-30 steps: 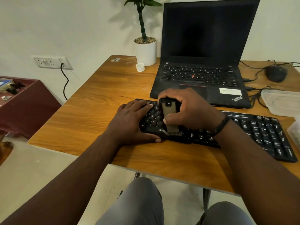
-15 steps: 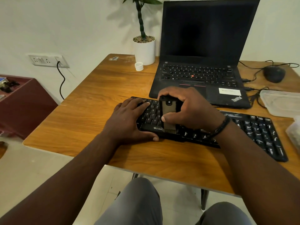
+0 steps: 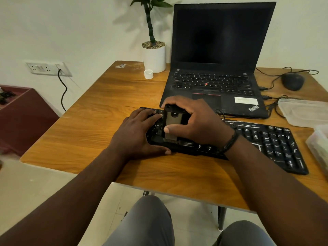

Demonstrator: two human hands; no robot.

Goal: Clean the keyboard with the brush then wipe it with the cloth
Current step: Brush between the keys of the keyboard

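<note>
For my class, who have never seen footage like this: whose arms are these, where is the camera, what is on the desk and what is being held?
No machine here: a person wears a camera on the head, looking down at their own arms. The right hand grips a small brush, bristles down on the black keyboard. The left hand rests flat on the keyboard's left end, apparently steadying it. The wooden desk also carries an open laptop, a potted plant, a mouse and a clear plastic container. No cloth is clearly visible.

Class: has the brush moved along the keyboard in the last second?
Yes, slightly: the brush has shifted toward the left end of the keyboard, nearer the left hand.
</note>
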